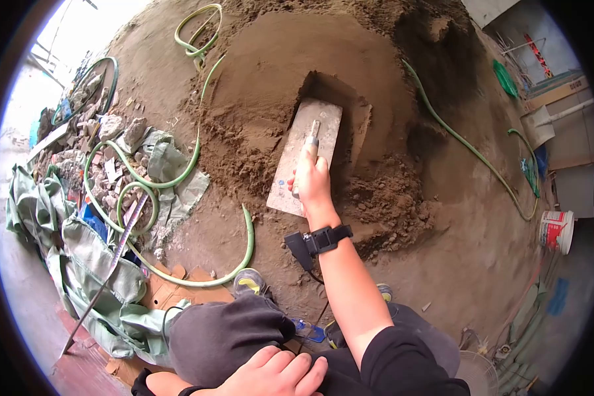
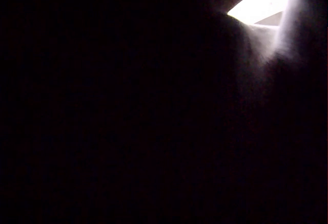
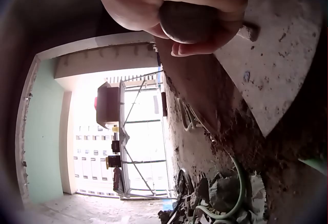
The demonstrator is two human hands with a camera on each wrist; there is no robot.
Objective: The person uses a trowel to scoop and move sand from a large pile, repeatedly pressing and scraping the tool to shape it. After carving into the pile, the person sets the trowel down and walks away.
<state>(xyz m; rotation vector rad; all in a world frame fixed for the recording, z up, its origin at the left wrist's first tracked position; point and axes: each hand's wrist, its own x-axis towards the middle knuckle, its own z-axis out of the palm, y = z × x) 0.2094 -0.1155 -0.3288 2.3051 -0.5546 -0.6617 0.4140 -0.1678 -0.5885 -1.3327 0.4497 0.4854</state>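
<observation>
My right hand (image 1: 315, 181) grips the handle of a plastering trowel (image 1: 325, 121), a long rectangular plate specked with dried material. The plate lies slanted over a mound of damp brown sand or mortar (image 1: 310, 46), beside a dug-out hollow with a sharp edge. In the right wrist view the fingers (image 3: 205, 46) wrap round the handle's rounded end (image 3: 188, 23), and the plate (image 3: 277, 55) spreads out beyond. My left hand (image 1: 274, 376) rests on my lap near the knee, fingers loosely bent, holding nothing. The left wrist view is almost wholly dark, apart from a bright patch.
A green hose (image 1: 171, 280) loops on the left, beside rubble (image 1: 105, 132) and crumpled green sacks (image 1: 105, 257). Another hose stretch (image 1: 459, 135) curves along the right. A white and red bucket (image 1: 556, 232) stands at far right. Crumbled material (image 1: 389, 204) lies right of the trowel.
</observation>
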